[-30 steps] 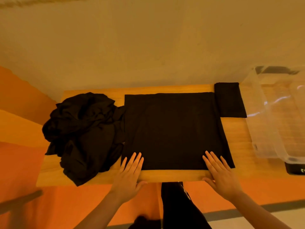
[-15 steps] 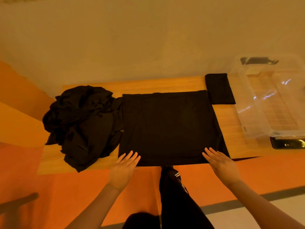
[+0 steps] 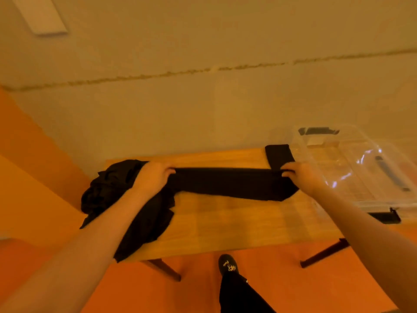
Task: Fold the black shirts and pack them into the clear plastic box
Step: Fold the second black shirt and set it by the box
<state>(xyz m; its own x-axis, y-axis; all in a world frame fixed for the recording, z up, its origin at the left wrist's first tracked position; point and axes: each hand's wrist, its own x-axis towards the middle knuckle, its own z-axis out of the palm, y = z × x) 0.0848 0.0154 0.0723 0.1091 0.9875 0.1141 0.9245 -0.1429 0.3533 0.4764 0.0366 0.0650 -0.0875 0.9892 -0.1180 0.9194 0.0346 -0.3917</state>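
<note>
— Black shirt [image 3: 232, 184], half-folded, far part of wooden desk [image 3: 225, 222]; left hand [image 3: 152, 176] and right hand [image 3: 300, 177] each pinching an end. Clear plastic box [image 3: 352, 168], right.

— Advice: lay edges square, flatten, then halve again beside folded shirt [image 3: 278, 155].
</note>
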